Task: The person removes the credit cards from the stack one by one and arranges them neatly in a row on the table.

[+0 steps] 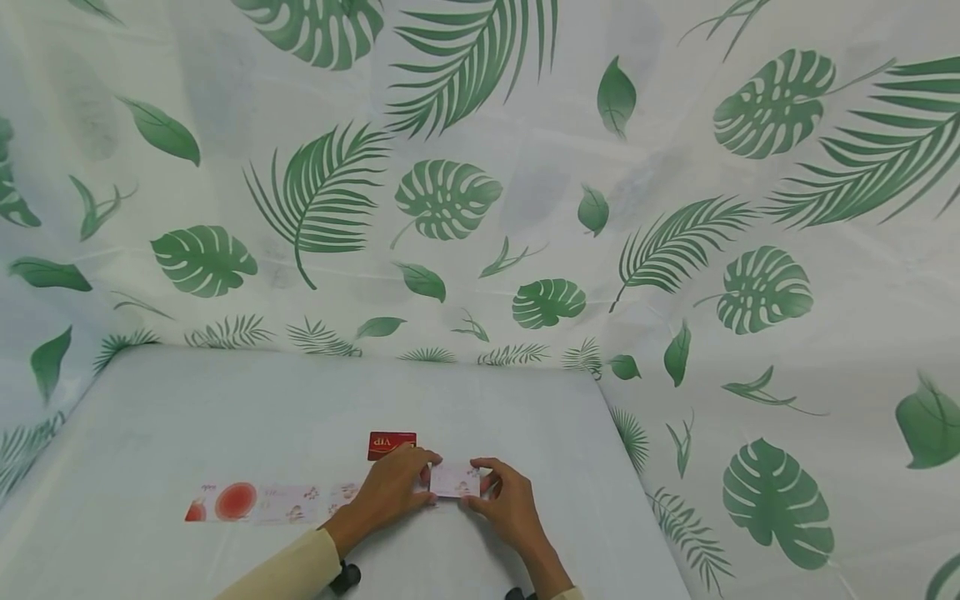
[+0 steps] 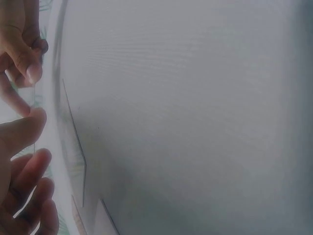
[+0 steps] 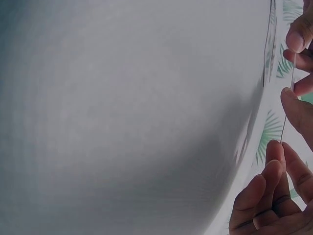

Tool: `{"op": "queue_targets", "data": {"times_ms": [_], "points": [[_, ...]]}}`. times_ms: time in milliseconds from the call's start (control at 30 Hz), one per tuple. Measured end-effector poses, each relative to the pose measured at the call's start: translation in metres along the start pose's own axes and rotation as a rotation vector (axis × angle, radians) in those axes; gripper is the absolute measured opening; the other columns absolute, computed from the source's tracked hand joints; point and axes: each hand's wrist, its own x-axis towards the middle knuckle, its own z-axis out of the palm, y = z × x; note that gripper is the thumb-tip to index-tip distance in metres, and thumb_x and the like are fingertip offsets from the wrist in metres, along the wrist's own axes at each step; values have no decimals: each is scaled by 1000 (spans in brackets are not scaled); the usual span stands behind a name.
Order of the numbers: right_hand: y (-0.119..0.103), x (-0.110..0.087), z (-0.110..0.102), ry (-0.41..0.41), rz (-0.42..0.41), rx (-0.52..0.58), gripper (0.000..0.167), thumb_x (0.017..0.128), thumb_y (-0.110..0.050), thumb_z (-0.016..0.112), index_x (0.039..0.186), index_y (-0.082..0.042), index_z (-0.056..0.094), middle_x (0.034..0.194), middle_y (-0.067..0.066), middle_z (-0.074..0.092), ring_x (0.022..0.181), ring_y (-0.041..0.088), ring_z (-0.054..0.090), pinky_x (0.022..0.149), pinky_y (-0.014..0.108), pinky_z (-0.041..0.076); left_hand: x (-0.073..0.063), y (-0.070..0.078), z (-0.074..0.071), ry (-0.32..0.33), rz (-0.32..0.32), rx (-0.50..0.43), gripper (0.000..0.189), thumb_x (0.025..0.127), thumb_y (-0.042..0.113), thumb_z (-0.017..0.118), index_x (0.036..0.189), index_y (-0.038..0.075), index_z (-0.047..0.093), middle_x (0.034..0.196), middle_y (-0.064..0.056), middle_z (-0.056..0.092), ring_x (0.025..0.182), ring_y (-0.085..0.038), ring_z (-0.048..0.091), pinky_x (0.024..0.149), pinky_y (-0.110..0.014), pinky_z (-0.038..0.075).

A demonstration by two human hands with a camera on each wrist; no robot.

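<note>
A pale pink printed card (image 1: 454, 481) is held between my two hands, raised over the white table. My left hand (image 1: 393, 486) pinches its left edge with thumb and fingers. At the right edge, my right hand (image 1: 510, 504) grips it the same way. In the right wrist view the card (image 3: 284, 125) appears edge-on as a thin line between the fingertips. Just beyond my left hand lies a red card (image 1: 392, 440) marked VIP, partly covered by that hand in the head view.
To the left, a row of pink printed cards lies on the table (image 1: 247, 400): one with a red circle (image 1: 236, 502), a flower-patterned one (image 1: 288, 504), and another (image 1: 341, 497) partly behind my left hand. Leaf-printed white sheeting (image 1: 450, 275) surrounds the table.
</note>
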Motion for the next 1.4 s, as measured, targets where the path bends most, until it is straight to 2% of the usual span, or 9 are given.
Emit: {"op": "queue_targets", "data": {"times_ms": [267, 567, 933, 1267, 1400], "points": [[2, 4, -4, 4, 8, -5, 57, 79, -16, 94, 130, -23, 72, 90, -1, 66, 75, 8, 52, 63, 21, 43, 5, 1, 4, -7, -20, -20, 53, 79, 29, 96, 125, 14, 74, 84, 12, 65, 89, -7, 53, 82, -27, 53], [7, 4, -7, 1, 14, 1, 57, 78, -19, 95, 131, -21, 73, 91, 1, 67, 75, 9, 52, 63, 21, 43, 7, 2, 11, 7, -5, -22, 50, 80, 29, 95, 122, 15, 74, 91, 7, 69, 89, -9, 52, 80, -26, 52], [12, 3, -11, -12, 46, -15, 57, 79, -21, 94, 132, -22, 72, 91, -2, 65, 76, 9, 53, 64, 21, 43, 11, 5, 20, -1, -7, 3, 48, 79, 35, 95, 119, 18, 74, 88, 11, 66, 86, -7, 50, 77, -23, 49], [14, 3, -13, -23, 36, -35, 58, 78, -17, 94, 131, -19, 73, 90, 0, 65, 76, 11, 53, 65, 21, 43, 10, 6, 24, -13, -11, 26, 48, 79, 39, 94, 118, 20, 74, 100, 8, 72, 93, -11, 59, 86, -30, 56], [15, 3, -13, -24, 39, -35, 58, 77, -17, 95, 131, -20, 73, 90, 1, 66, 76, 11, 53, 64, 21, 43, 11, 8, 25, -24, -19, 26, 48, 79, 39, 94, 118, 18, 74, 102, 6, 73, 92, -11, 56, 83, -29, 54]]}}
